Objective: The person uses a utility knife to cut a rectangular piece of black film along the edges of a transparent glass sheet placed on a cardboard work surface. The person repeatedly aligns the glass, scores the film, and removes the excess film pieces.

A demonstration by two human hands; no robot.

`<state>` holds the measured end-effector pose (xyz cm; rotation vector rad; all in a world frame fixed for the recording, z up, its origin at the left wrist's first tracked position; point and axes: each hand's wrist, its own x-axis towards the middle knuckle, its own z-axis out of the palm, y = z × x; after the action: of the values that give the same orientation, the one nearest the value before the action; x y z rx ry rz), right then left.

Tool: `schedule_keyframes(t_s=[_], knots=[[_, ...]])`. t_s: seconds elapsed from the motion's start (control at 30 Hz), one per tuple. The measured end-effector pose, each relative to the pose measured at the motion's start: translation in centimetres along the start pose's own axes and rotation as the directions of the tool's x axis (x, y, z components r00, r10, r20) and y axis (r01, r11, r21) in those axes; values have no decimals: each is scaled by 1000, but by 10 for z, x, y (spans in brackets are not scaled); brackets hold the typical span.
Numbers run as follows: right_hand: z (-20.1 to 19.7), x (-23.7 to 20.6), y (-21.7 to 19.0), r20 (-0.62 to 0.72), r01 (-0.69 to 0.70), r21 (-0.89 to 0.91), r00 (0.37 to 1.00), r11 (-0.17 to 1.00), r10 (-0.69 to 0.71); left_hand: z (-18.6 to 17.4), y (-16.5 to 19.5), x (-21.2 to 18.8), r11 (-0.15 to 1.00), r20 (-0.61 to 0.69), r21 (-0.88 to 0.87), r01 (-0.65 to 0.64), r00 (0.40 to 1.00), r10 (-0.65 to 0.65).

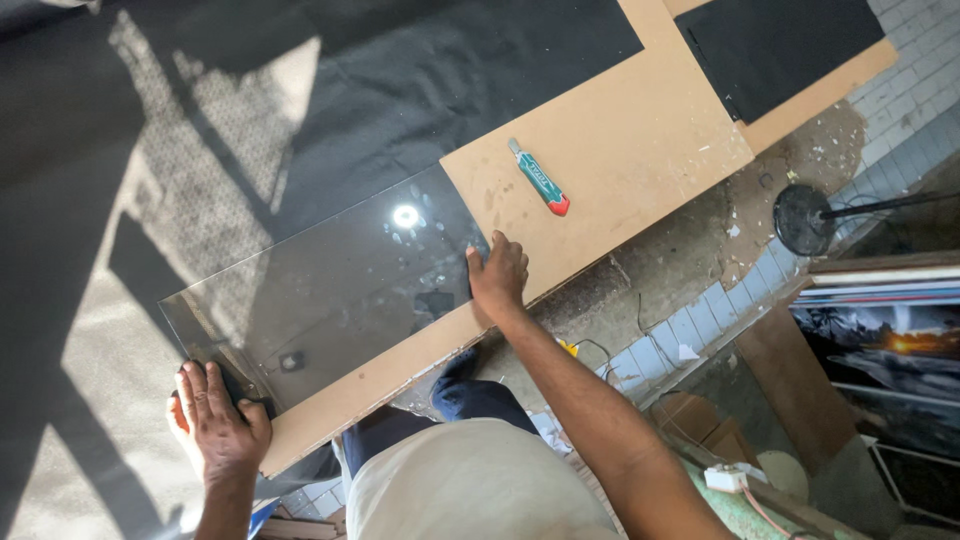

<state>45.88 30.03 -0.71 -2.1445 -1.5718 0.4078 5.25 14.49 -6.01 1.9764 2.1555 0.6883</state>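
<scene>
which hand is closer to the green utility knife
Right. The right hand rests at the glass sheet's end, just below the knife on the board. The left hand grips the far corner.

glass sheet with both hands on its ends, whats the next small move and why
Probably ease the glass sheet a little further onto the brown board, keeping it flat. The left hand grips its near corner and the right hand presses its other end at the board. Much of the sheet lies over black cloth. The cutter lies untouched further up the board.
</scene>
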Motion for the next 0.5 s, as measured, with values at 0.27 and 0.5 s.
schedule_keyframes(t_s=[0.27,0.5], knots=[[-19,65,58,794,-739,554,608,383,25,-8,28,12,999,-29,18,27,999,-27],[-10,62,80,778,-774,628,627,78,-44,-3,47,18,996,-15,78,35,999,-34]])
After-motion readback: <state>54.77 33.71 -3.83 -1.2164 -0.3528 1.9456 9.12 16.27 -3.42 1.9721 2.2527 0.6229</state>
